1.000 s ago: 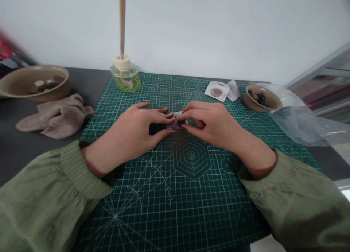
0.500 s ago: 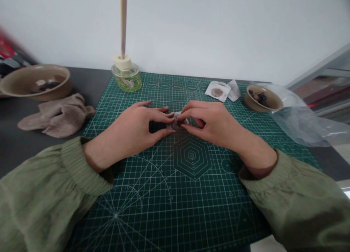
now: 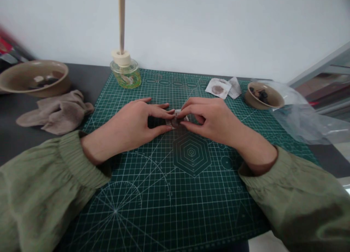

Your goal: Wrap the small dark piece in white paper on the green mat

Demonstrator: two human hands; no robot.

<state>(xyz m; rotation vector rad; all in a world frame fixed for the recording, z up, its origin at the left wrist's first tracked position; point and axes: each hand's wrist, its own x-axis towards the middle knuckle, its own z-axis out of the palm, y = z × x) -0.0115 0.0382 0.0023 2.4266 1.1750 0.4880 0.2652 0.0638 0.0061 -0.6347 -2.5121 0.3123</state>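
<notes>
At the middle of the green cutting mat (image 3: pixel 164 208), a person is working a small white paper packet (image 3: pixel 175 122) with a dark brownish filling, holding it over the mat between both hands. The left hand (image 3: pixel 131 126) is pinching one end between thumb and fingers (image 3: pixel 161 111), while the right hand (image 3: pixel 212 120) is pinching the other, its fingers (image 3: pixel 195 104) curled over the top. The step in hand looks like folding or pressing the packet's edges; the next move seems to call for firm, even pressure so the paper stays closed. A stained square of paper (image 3: pixel 218 89) is lying near a small ceramic bowl (image 3: pixel 253 102).
</notes>
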